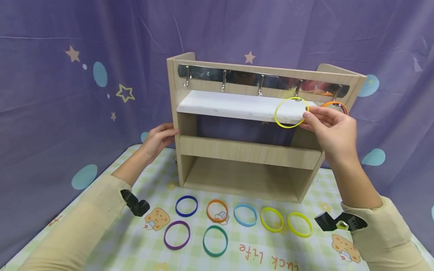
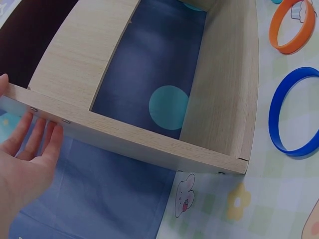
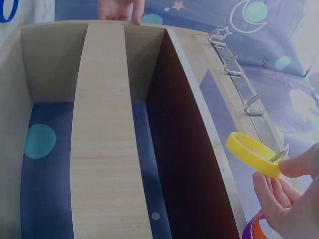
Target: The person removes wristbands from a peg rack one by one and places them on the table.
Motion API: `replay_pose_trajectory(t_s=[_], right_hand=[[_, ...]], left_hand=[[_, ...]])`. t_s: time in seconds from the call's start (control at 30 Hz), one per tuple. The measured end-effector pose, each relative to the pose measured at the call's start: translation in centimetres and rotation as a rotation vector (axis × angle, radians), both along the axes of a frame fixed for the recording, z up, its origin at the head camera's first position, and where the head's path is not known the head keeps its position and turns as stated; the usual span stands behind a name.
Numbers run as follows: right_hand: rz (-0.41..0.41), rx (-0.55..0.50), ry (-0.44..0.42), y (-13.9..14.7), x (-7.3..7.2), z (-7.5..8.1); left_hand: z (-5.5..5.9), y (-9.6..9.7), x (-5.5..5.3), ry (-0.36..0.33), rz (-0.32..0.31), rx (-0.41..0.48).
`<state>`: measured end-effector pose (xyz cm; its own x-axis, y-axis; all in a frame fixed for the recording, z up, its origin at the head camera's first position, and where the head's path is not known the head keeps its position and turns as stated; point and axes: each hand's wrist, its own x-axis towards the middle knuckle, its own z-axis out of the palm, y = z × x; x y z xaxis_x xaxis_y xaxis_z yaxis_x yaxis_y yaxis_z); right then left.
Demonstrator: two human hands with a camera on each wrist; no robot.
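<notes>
Between thumb and fingers, my right hand [image 1: 333, 130] pinches a yellow wristband [image 1: 277, 119] at its right edge. The band's upper rim is at the fourth hook [image 1: 299, 88] of the metal strip, and in the right wrist view the hook tip [image 3: 277, 157] shows within the ring. On the rightmost hook hang an orange wristband [image 1: 327, 103] and a purple wristband [image 3: 247, 232], partly hidden by the right hand. My left hand [image 1: 157, 141] rests its fairly straight fingers [image 2: 36, 142] against the outer left side of the wooden shelf [image 1: 251, 152].
Before the shelf lie wristbands: dark blue [image 1: 186, 215], orange [image 1: 217, 221], light blue [image 1: 245, 225], two yellow ones [image 1: 272, 230] [image 1: 300, 235], purple [image 1: 177, 248] and green [image 1: 215, 255]. A checked cloth [image 1: 135, 244] covers the table; a purple curtain [image 1: 217, 30] hangs behind.
</notes>
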<state>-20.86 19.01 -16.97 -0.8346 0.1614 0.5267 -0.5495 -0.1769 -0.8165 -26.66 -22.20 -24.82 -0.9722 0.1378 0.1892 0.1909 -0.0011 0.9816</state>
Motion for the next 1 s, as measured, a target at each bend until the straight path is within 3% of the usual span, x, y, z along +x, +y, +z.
replay_pose_trajectory(t_s=[0.2, 0.43, 0.8, 1.0], right_hand=[[0.09, -0.106, 0.029, 0.0, 0.0, 0.3], [0.104, -0.168, 0.023, -0.1, 0.3, 0.7], [0.124, -0.168, 0.039, -0.2, 1.6, 1.2], [0.128, -0.123, 0.018, -0.2, 2.4, 0.2]], left_hand=[[0.1, 0.1, -0.1, 0.001, 0.003, 0.012], [-0.1, 0.1, -0.2, 0.004, 0.005, 0.026], [0.0, 0.1, 0.0, 0.015, -0.01, 0.017], [-0.1, 0.0, 0.0, 0.016, -0.009, 0.026]])
